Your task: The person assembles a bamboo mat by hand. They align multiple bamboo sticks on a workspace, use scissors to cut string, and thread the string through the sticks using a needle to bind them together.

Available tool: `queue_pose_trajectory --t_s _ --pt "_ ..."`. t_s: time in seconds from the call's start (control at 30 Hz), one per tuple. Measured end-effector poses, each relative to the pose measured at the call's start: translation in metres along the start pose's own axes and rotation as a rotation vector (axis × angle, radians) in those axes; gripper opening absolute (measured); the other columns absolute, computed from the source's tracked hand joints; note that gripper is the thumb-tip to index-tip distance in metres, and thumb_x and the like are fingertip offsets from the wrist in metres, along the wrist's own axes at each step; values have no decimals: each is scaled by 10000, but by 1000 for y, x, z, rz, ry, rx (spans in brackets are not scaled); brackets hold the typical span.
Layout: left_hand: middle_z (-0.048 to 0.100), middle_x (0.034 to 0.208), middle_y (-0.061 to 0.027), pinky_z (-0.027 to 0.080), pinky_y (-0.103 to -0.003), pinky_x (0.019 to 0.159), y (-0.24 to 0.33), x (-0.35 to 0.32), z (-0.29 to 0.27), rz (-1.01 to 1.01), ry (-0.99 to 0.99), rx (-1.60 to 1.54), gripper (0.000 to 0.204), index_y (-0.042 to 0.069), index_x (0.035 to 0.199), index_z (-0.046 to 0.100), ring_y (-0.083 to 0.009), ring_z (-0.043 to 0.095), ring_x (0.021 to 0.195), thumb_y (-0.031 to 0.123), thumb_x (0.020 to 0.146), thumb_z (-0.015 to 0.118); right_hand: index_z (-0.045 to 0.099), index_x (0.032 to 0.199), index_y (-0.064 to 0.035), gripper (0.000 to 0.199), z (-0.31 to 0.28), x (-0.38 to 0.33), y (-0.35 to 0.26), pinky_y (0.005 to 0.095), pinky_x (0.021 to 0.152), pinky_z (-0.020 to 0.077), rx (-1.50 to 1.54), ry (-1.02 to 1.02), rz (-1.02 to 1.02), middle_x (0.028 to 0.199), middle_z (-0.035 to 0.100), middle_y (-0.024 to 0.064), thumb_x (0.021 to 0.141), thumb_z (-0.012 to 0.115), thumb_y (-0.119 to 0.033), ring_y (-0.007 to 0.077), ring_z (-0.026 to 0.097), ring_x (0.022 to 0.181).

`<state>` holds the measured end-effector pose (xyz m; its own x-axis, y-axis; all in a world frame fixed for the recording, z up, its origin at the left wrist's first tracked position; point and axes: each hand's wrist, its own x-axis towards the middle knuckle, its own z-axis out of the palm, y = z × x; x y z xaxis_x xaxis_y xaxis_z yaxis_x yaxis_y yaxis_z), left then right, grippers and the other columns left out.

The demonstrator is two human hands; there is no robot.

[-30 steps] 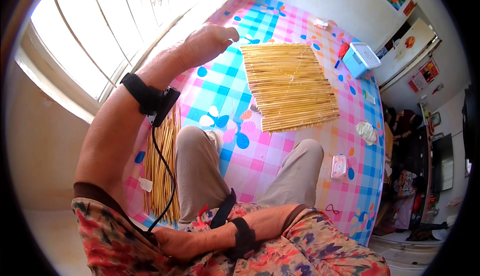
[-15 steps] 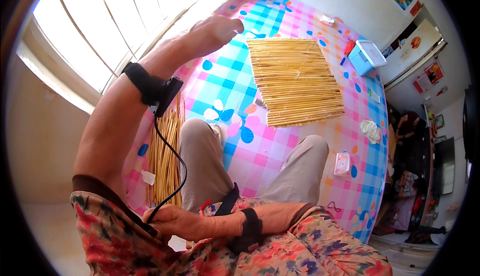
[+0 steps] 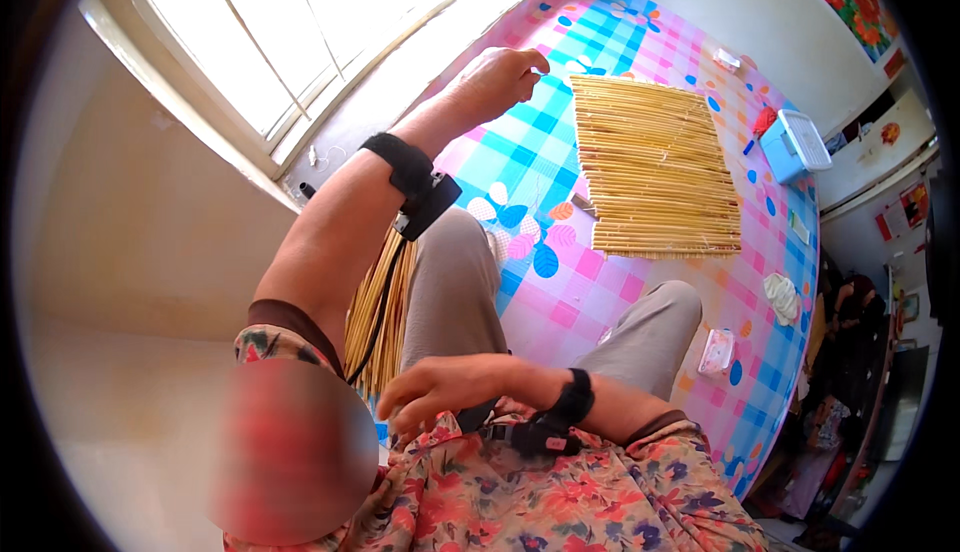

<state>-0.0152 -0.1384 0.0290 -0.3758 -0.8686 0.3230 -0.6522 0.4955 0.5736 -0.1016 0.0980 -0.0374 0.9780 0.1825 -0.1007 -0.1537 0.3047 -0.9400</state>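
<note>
My left hand [image 3: 495, 84] is raised at the end of an outstretched arm, to the left of the mat's far corner. Its fingers are curled together; anything between them is too small or hidden to make out. Over my lap, my right hand [image 3: 440, 389] has its fingers loosely bent and apart, holding nothing I can see. A mat of yellow-brown reed stalks [image 3: 655, 167], laid side by side and bound in rows, lies beyond my knees. Loose stalks [image 3: 382, 327] form a bundle beside my left leg. Black straps with small devices [image 3: 428, 204] sit on both forearms.
A checked pink-and-blue sheet [image 3: 560, 297] covers the surface. A small dark block [image 3: 583, 205] touches the mat's left edge. To the right are a lidded blue box [image 3: 790, 149], a white cloth [image 3: 781, 298] and a small pink-and-white packet [image 3: 716, 352]. A barred window stands left.
My right hand has left the left sleeve and cable, moving up and right, its fingers loosening. My left arm remains outstretched. The whole view has shifted, putting the mat farther right.
</note>
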Motion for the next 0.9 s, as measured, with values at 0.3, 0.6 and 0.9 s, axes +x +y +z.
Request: queue_pose_trajectory --t_s 0.3,0.6,0.9 --pt "631 736 -68 519 -269 669 -36 -100 43 -295 28 -572 171 -17 1008 589 -138 624 692 88 886 528 554 1096 17 291 -57 -132 19 293 714 531 190 800 -52 919 630 115 901 528 -197 197 646 816" --pt "633 754 -73 502 -241 654 12 -153 91 -438 37 -952 152 -7 973 599 -125 620 704 100 897 523 558 1087 -9 269 -65 -134 55 278 637 546 312 1245 -202 879 621 108 909 528 -208 178 646 731" --pt "619 783 -51 515 -264 675 35 -189 94 -357 17 -1143 164 4 1008 603 -122 613 717 39 879 507 569 1070 -13 244 -61 -123 32 254 620 534 218 1201 -290 876 628 83 911 529 -193 141 638 716"
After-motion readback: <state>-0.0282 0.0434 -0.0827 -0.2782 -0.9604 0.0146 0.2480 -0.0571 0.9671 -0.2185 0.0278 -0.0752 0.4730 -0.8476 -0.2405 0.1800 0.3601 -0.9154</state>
